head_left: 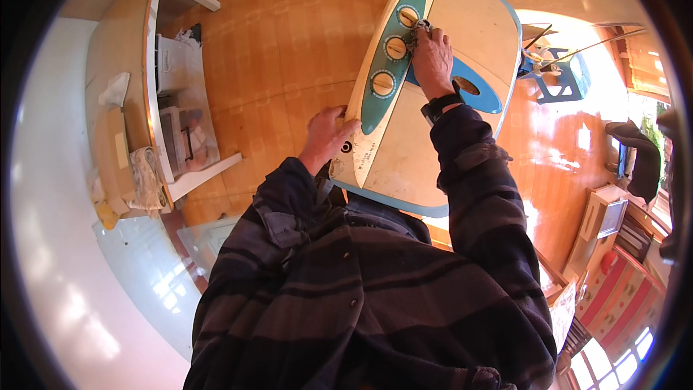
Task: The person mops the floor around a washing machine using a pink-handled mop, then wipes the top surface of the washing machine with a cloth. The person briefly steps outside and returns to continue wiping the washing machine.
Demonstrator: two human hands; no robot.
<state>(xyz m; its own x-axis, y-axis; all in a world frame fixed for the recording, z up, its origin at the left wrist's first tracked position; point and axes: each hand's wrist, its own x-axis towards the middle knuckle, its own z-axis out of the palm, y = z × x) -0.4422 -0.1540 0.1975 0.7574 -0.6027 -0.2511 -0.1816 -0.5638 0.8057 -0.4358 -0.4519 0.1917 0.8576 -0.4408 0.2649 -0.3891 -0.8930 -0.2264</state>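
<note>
A twin-tub washing machine (pixel 404 152) with a cream top and blue trim stands in front of me. Along its left side runs a green control panel (pixel 375 110) with three round knobs (pixel 395 48). My right hand (pixel 433 63), a dark watch on its wrist, is closed on a bunched greyish cloth (pixel 419 27), pressed to the panel between the upper knobs. Most of the cloth is hidden under the fingers. My left hand (pixel 326 136) grips the machine's left edge near the panel's lower end, its thumb on top.
At the left, a wooden table (pixel 115 130) with white legs has a cloth (pixel 146 179) hanging off it. Clear plastic bins (pixel 189 137) sit below. A blue plastic stool (pixel 567 79) stands right of the machine on the orange floor (pixel 281 36). Shelving (pixel 605 220) is at the far right.
</note>
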